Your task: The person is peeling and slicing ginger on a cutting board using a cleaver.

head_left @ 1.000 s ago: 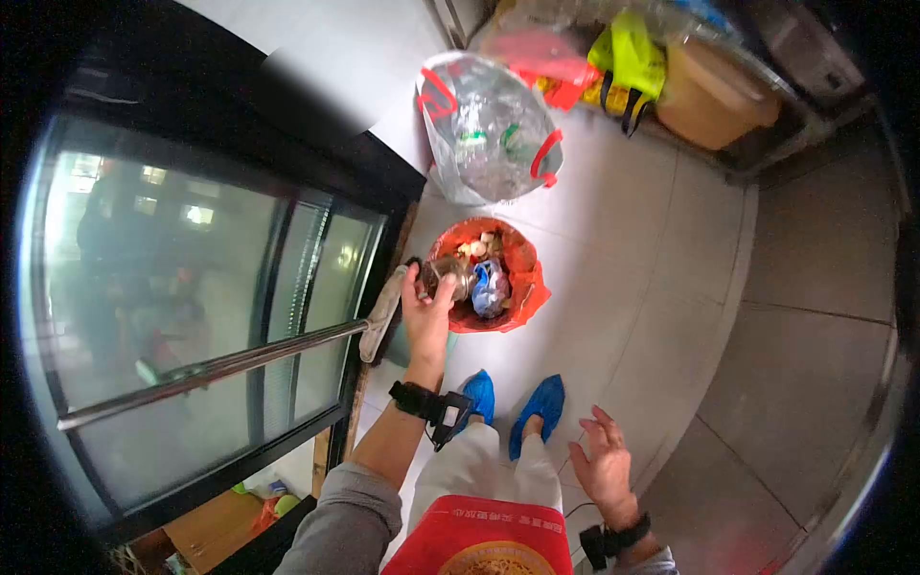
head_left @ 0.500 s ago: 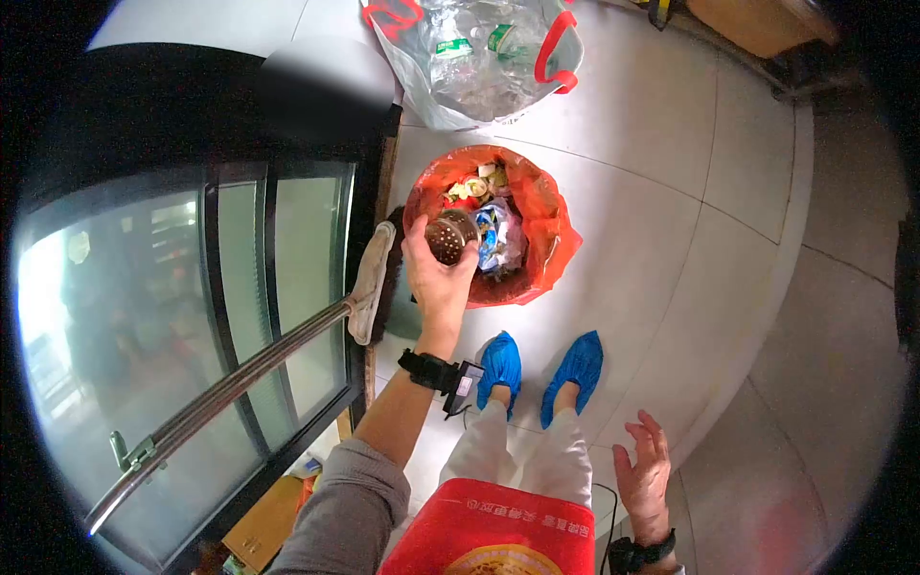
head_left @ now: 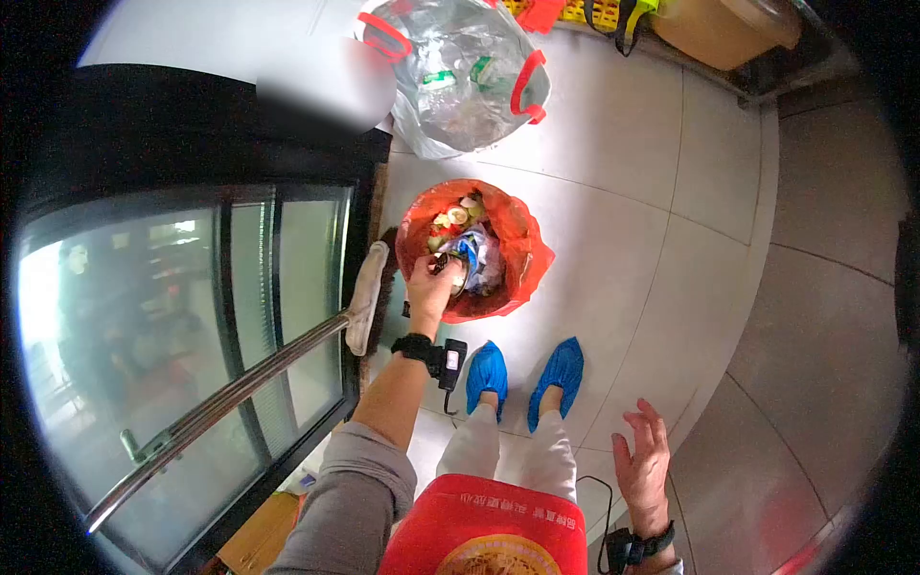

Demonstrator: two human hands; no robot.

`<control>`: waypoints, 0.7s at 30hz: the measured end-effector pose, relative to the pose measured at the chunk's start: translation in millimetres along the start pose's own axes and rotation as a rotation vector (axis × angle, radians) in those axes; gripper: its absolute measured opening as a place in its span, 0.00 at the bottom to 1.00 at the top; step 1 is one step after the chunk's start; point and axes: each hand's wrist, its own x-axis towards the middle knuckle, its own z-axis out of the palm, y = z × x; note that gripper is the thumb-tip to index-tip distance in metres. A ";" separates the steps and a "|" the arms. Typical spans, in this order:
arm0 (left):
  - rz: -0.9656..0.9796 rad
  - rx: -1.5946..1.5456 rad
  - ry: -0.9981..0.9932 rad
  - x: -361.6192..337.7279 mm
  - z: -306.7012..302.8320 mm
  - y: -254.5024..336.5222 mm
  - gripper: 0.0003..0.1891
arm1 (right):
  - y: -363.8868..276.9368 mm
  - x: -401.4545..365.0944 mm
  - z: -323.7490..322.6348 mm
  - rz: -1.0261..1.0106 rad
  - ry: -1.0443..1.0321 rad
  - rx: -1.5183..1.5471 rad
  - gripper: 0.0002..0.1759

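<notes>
My left hand reaches into the red-lined trash bin and grips a round perforated strainer, dark with light dots. Part of the strainer is hidden behind my fingers and its kind is hard to make out fully. Beside it in the bin lie a crumpled blue and white wrapper and food scraps. Off to the right, my right hand hangs over the floor with its fingers apart, holding nothing.
A grey bag with red handles and plastic bottles stands beyond the bin. At left are a glass-fronted cabinet and a metal-handled mop or brush. My feet wear blue shoe covers. A tan tub sits at upper right.
My left hand has lowered deeper into the bin and tilted the strainer, whose dotted face is now mostly covered. The view has shifted slightly. My right hand stays open.
</notes>
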 end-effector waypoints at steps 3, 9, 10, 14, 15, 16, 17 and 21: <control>-0.256 -0.509 -0.102 1.8 -39.4 20.4 0.20 | -7.7 2.7 -14.8 -0.066 0.041 -0.020 0.19; -0.385 -1.152 -0.277 -61.5 -126.1 105.8 0.17 | -37.6 -6.5 -51.0 -0.181 0.104 -0.044 0.19; -0.335 -1.172 -0.398 -68.3 -141.1 114.3 0.17 | -43.0 -8.6 -56.2 -0.217 0.083 -0.040 0.20; -0.333 -1.312 -0.413 -113.2 -177.9 161.6 0.20 | -70.7 -22.7 -88.3 -0.345 0.074 -0.057 0.19; -0.356 -1.339 -0.407 -126.9 -189.3 175.8 0.20 | -78.9 -27.8 -97.3 -0.358 0.066 -0.055 0.19; -0.349 -1.404 -0.462 -135.6 -197.9 182.5 0.20 | -86.4 -31.0 -106.1 -0.410 0.092 -0.052 0.19; -0.344 -1.467 -0.519 -145.9 -206.8 192.9 0.21 | -95.3 -34.0 -115.3 -0.434 0.111 -0.058 0.19; -0.325 -1.591 -0.578 -192.3 -233.0 235.0 0.22 | -134.4 -50.3 -145.5 -0.546 0.159 0.036 0.21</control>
